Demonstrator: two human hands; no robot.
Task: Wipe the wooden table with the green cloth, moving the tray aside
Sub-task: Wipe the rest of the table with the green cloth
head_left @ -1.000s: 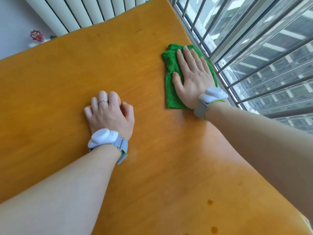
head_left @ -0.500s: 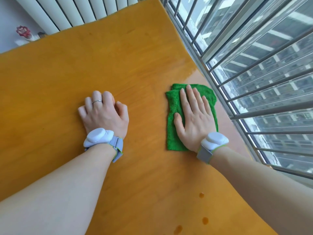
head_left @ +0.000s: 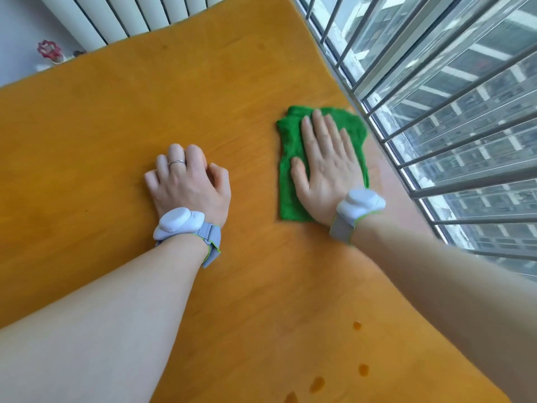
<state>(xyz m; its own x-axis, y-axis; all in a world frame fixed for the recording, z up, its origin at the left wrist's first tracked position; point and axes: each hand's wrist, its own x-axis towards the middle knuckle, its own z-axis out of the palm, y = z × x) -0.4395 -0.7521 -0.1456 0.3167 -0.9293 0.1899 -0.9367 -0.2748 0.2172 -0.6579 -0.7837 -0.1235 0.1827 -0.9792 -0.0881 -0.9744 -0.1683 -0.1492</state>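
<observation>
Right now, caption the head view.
Right hand presses folded green cloth flat on orange wooden table; left hand rests curled.

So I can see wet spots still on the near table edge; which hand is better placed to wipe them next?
The right hand: it lies flat on the green cloth, and the spots sit on its side. The left hand rests curled on bare wood.
</observation>
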